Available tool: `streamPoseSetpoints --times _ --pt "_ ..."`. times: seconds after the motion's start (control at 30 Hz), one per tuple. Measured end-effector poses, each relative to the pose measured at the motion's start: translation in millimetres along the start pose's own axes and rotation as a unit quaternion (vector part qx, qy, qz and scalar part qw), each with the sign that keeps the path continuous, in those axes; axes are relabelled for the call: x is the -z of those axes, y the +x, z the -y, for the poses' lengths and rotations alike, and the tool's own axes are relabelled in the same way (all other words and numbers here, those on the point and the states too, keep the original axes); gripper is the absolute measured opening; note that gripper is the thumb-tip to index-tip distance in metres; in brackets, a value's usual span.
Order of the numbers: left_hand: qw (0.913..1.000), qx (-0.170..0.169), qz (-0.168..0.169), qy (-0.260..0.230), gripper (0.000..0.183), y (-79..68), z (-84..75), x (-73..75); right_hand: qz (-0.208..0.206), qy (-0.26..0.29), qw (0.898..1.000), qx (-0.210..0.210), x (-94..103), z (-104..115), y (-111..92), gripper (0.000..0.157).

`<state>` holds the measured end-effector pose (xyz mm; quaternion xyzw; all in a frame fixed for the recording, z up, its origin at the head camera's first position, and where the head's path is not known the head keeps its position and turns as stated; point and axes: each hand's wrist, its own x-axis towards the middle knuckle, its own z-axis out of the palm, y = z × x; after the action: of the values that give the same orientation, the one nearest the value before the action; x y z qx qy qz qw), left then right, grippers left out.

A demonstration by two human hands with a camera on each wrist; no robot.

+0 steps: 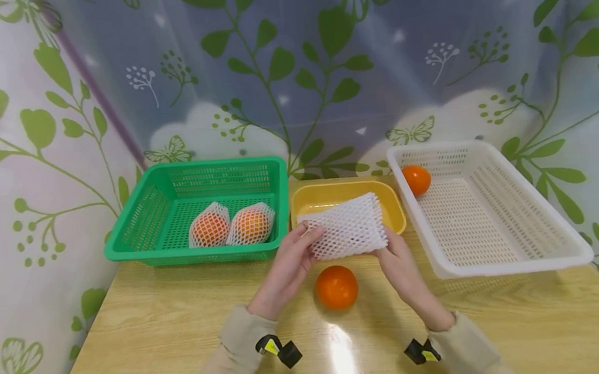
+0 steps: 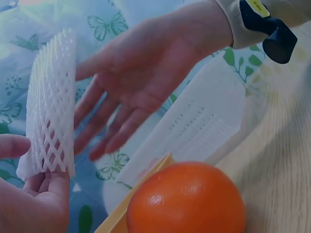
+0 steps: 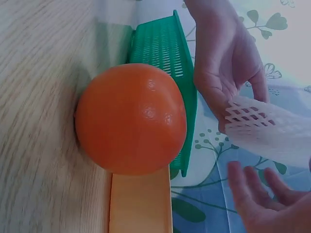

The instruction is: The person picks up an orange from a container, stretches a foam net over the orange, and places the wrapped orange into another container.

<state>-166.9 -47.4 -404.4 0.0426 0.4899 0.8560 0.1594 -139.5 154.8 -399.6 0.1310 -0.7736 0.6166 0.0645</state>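
Note:
A white foam net sleeve (image 1: 348, 230) is held up over the front of the yellow tray (image 1: 396, 209). My left hand (image 1: 293, 258) grips its left end, thumb on the near face and fingers on the other side (image 2: 46, 184). My right hand (image 1: 403, 266) is at the sleeve's right end; its fingers (image 2: 104, 128) are spread and loosely straight, with the thumb at the sleeve's edge. A smooth, round orange fruit (image 1: 337, 288) rests on the table just below the sleeve, between both wrists.
To the left, a green basket (image 1: 200, 252) contains two net-wrapped fruits (image 1: 209, 228). A white basket (image 1: 513, 266) stands at the right with one bare orange fruit (image 1: 416, 180) in its back left corner. A patterned curtain (image 1: 291, 66) hangs behind the wooden table (image 1: 172, 312).

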Motion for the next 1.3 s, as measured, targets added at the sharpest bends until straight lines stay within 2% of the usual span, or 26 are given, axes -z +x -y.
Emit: streamPoseSetpoints --times 0.13,0.27,0.4,0.57,0.67,0.8,0.97,1.03,1.13,1.23,1.3 --pt "0.9990 0.026 0.035 0.004 0.018 1.4 2.3 -4.0 0.050 -0.015 0.996 -0.078 0.2 1 1 0.040" --pt "0.9962 0.046 0.068 0.029 0.038 2.4 3.3 -9.1 0.083 0.031 0.991 -0.103 -1.8 -1 3 0.048" --pt "0.9941 0.054 0.082 0.046 0.045 2.6 3.4 -11.9 0.093 0.094 0.984 -0.122 -1.4 -2 5 0.049" --pt "0.9929 0.059 0.094 0.043 0.045 3.2 4.3 -13.3 0.130 0.209 0.956 -0.159 1.2 -3 7 0.063" --pt "0.9925 0.063 0.099 0.033 0.045 3.2 5.8 -13.5 0.141 0.255 0.941 -0.173 1.3 -4 6 0.068" --pt "0.9930 0.063 0.096 0.029 0.046 2.7 9.5 -11.4 0.129 0.297 0.926 -0.192 0.5 -4 4 0.060" --pt "0.9941 0.053 0.090 0.029 0.046 1.8 13.6 -8.1 0.124 0.346 0.908 -0.201 1.7 -8 1 0.025" --pt "0.9942 0.053 0.088 0.029 0.045 1.1 14.5 -7.3 0.134 0.354 0.902 -0.207 2.6 -10 0 0.018" --pt "0.9943 0.060 0.087 0.017 0.045 0.4 15.1 -5.9 0.140 0.355 0.899 -0.215 3.7 -12 -3 0.026" --pt "0.9937 0.075 0.083 -0.006 0.043 -0.3 14.8 -5.0 0.125 0.366 0.896 -0.217 3.9 -14 -5 0.032" --pt "0.9932 0.084 0.079 -0.016 0.043 -1.6 14.4 -3.8 0.109 0.386 0.891 -0.215 4.0 -15 -7 0.033"
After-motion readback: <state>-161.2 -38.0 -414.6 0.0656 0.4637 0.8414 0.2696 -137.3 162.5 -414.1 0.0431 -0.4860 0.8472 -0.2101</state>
